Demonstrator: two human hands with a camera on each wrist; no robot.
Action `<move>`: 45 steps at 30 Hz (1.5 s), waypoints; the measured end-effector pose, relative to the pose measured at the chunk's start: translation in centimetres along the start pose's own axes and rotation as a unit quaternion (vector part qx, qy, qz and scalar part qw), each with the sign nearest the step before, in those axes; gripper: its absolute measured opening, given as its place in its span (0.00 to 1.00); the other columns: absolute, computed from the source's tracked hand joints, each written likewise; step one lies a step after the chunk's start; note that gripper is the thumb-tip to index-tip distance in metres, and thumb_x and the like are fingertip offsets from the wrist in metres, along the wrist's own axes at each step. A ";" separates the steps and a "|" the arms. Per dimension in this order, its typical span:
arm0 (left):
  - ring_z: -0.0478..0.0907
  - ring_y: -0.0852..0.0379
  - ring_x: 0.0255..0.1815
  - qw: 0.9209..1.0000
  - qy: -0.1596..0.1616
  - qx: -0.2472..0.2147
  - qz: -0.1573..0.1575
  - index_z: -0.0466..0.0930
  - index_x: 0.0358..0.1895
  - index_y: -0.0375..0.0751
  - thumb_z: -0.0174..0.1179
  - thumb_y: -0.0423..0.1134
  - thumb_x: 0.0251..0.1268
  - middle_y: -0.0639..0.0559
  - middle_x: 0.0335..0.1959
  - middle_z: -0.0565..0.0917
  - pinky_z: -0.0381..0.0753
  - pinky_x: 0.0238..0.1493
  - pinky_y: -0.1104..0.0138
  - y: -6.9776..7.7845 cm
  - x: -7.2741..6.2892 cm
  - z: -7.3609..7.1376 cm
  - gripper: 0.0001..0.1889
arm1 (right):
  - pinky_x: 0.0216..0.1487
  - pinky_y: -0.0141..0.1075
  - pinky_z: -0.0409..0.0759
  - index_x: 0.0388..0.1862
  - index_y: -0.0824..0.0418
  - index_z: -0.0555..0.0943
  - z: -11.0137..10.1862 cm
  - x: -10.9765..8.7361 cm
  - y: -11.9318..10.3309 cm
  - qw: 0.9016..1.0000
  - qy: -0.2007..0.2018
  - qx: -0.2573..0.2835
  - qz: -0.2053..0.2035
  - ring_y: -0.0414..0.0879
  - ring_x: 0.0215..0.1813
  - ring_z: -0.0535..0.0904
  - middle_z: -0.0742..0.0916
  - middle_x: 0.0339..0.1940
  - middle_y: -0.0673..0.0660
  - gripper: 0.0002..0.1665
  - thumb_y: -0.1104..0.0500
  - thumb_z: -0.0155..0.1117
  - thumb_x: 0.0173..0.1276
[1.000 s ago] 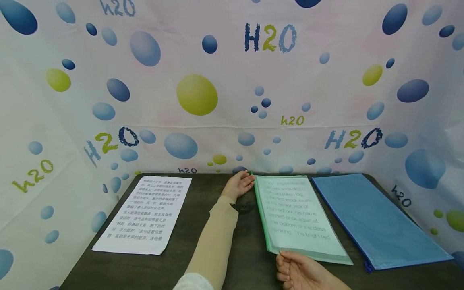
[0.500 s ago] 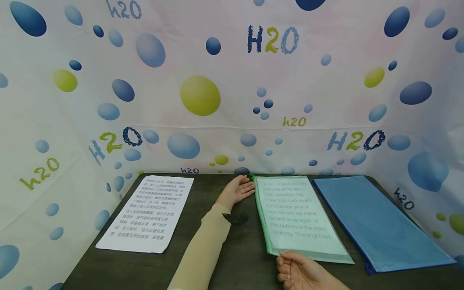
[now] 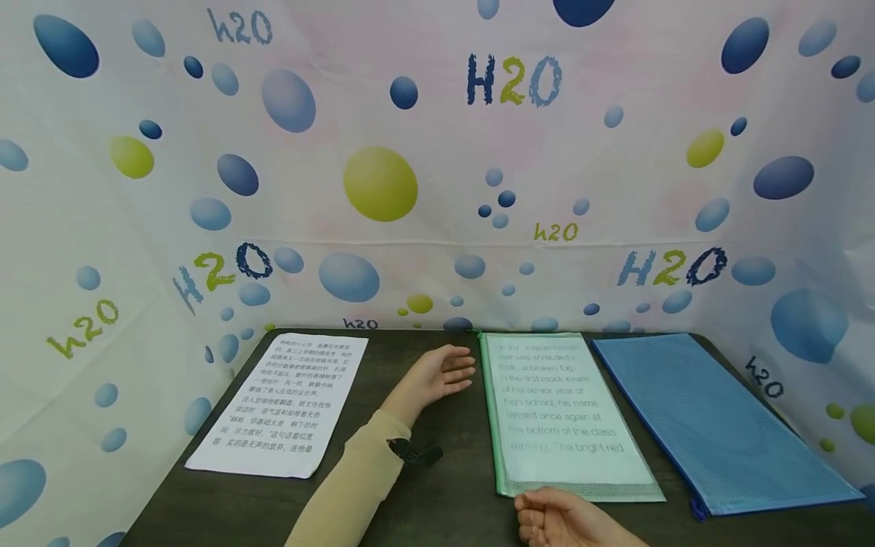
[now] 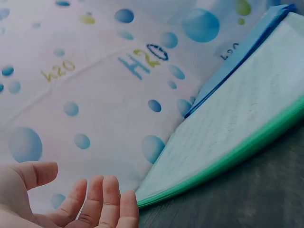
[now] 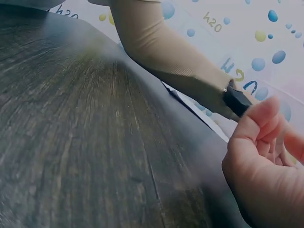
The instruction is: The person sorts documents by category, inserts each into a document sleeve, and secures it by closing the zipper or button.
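Note:
A green zip document pouch [image 3: 567, 418] lies right of the table's middle, a printed English sheet showing through its clear front. To its left, my left hand [image 3: 434, 380] hovers with fingers loosely extended and nothing in them. In the left wrist view those fingers [image 4: 111, 202] stand apart from the pouch's green edge [image 4: 223, 166]. My right hand [image 3: 563, 518] is at the pouch's near left corner, its fingers loosely curled. In the right wrist view, nothing shows between the right hand's thumb and fingers [image 5: 266, 114]; whether a fingertip touches the pouch is unclear.
A white sheet with printed Chinese text [image 3: 280, 406] lies on the table's left. On the right is a blue zip pouch [image 3: 724, 425], its zip pull near the front corner. A patterned backdrop [image 3: 437, 152] stands behind the dark wooden table [image 3: 424, 509].
My left hand has come away from the green pouch's far left corner, moving nearer and left. The pouch's near edge has dropped slightly toward the table, and the right hand has shifted slightly down.

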State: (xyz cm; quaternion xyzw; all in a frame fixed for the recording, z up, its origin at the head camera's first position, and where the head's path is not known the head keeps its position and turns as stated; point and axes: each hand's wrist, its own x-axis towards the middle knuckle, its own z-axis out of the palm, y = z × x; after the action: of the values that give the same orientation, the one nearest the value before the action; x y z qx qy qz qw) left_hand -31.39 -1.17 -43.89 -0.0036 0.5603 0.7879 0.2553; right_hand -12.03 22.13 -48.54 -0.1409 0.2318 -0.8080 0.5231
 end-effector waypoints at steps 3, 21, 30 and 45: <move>0.81 0.54 0.46 0.999 -0.013 0.033 0.013 0.69 0.67 0.34 0.49 0.45 0.75 0.45 0.53 0.81 0.82 0.52 0.58 0.2 -1.7 -0.7 0.24 | 0.50 0.20 0.73 0.50 0.51 0.77 0.3 0.0 -0.2 0.999 0.005 -0.045 -0.001 0.30 0.42 0.75 0.81 0.39 0.41 0.23 0.54 0.29 0.83; 0.83 0.47 0.42 0.933 0.088 0.324 0.131 0.78 0.55 0.41 0.57 0.52 0.69 0.45 0.42 0.86 0.81 0.45 0.55 2.9 -9.8 -4.5 0.21 | 0.52 0.34 0.78 0.51 0.55 0.76 4.6 -4.1 -5.9 0.959 0.111 -0.244 -0.096 0.39 0.45 0.78 0.82 0.43 0.47 0.25 0.58 0.26 0.83; 0.83 0.47 0.42 0.895 0.117 0.400 0.159 0.78 0.55 0.42 0.56 0.53 0.71 0.39 0.44 0.85 0.80 0.46 0.54 5.5 -11.7 -8.7 0.20 | 0.49 0.40 0.81 0.53 0.56 0.74 6.0 -6.8 -8.5 0.827 0.255 -0.471 -0.172 0.42 0.42 0.79 0.81 0.40 0.45 0.17 0.61 0.36 0.82; 0.75 0.44 0.58 0.837 0.195 0.484 0.162 0.73 0.62 0.38 0.52 0.57 0.72 0.39 0.58 0.78 0.75 0.52 0.54 8.8 -15.3 -15.0 0.28 | 0.40 0.30 0.80 0.57 0.66 0.72 6.3 -9.9 -11.1 0.535 0.464 -0.671 -0.220 0.35 0.42 0.79 0.82 0.42 0.40 0.15 0.58 0.49 0.78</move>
State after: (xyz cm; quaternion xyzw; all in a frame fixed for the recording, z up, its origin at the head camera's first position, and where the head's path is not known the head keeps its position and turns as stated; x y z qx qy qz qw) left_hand -25.87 -22.70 -37.22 0.0576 0.9012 0.4291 -0.0211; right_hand -13.64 33.56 -37.20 -0.1021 0.8778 -0.4572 -0.1006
